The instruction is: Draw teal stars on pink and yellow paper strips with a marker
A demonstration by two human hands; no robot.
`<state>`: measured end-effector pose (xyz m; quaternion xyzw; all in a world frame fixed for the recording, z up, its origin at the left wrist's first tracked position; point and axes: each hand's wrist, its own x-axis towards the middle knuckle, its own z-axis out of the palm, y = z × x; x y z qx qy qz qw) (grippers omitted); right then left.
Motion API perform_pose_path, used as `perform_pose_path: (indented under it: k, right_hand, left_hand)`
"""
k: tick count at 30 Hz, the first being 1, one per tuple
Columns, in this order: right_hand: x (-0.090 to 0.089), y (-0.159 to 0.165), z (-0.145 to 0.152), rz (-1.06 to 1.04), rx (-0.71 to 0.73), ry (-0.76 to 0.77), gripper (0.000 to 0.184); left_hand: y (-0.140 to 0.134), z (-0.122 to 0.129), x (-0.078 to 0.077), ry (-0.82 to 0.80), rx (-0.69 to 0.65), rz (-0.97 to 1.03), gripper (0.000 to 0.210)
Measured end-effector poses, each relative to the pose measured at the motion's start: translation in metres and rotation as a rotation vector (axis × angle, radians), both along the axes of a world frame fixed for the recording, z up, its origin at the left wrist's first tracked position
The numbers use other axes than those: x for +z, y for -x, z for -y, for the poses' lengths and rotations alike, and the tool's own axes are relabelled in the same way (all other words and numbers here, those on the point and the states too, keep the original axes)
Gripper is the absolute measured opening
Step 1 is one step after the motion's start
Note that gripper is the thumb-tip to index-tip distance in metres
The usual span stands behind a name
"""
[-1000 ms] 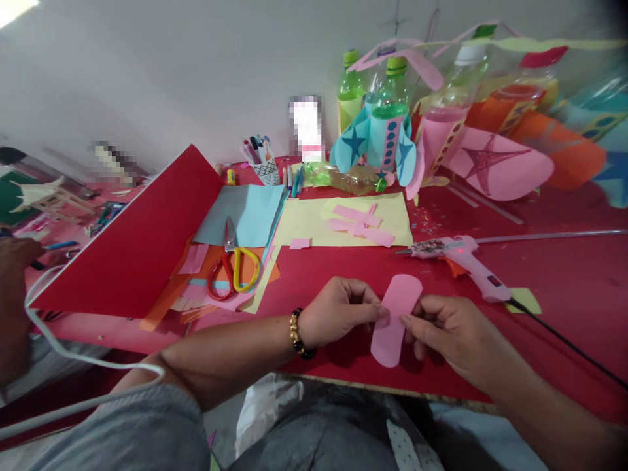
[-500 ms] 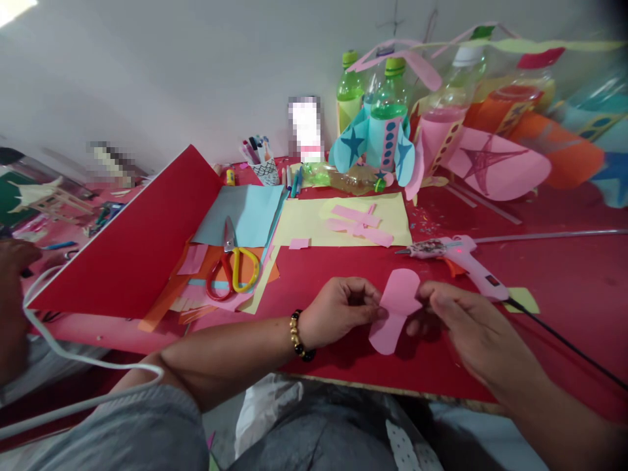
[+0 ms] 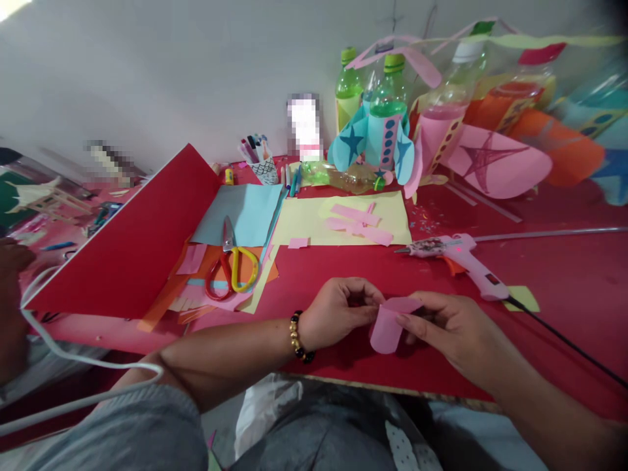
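A small pink paper cutout [image 3: 386, 331] is held between my two hands above the red board near the table's front edge. My left hand [image 3: 338, 311] pinches its left edge, with a beaded bracelet on the wrist. Thumb and fingers of my right hand [image 3: 444, 320] grip the cutout's right side, and its upper part is bent over at a fold. Beyond my right hand lies a pink glue gun [image 3: 461, 252], its red light on and its nozzle pointing left. Scissors [image 3: 230, 265] with red and yellow handles rest on coloured paper to the left.
Pink strips [image 3: 360, 224] lie on a yellow sheet [image 3: 294, 219]. Decorated bottles [image 3: 390, 118] stand at the back right, near a pen cup [image 3: 263, 170]. A red panel [image 3: 147, 242] stands tilted at left, beside another person's arm [image 3: 12, 307]. The glue gun's black cord [image 3: 564, 337] runs right.
My right hand has closed on the pink cutout's right side. The cutout's upper half has folded down toward me. My left hand keeps its grip in nearly the same place.
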<state>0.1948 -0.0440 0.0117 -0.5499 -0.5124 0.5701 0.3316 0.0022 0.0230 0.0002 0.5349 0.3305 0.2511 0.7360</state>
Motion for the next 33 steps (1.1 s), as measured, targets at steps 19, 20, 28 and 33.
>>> perform_pose_path:
  k: [19, 20, 28, 33]
  right_hand:
    - [0.004, 0.005, 0.002, 0.377, -0.021, -0.362, 0.01]
    - [0.005, 0.005, 0.003, 0.385, -0.013, -0.377, 0.011]
    - [0.001, 0.005, 0.005, 0.443, 0.012, -0.565, 0.014]
    - [-0.006, 0.006, 0.005, 0.467, 0.001, -0.697, 0.011]
  left_hand:
    - [0.003, 0.002, 0.004, -0.14, -0.01, -0.063, 0.025]
    - [0.004, 0.002, 0.004, -0.141, -0.007, -0.062, 0.025]
    - [0.003, 0.003, 0.006, -0.109, -0.002, -0.086, 0.029]
    - [0.004, 0.001, 0.002, -0.111, -0.003, -0.1, 0.028]
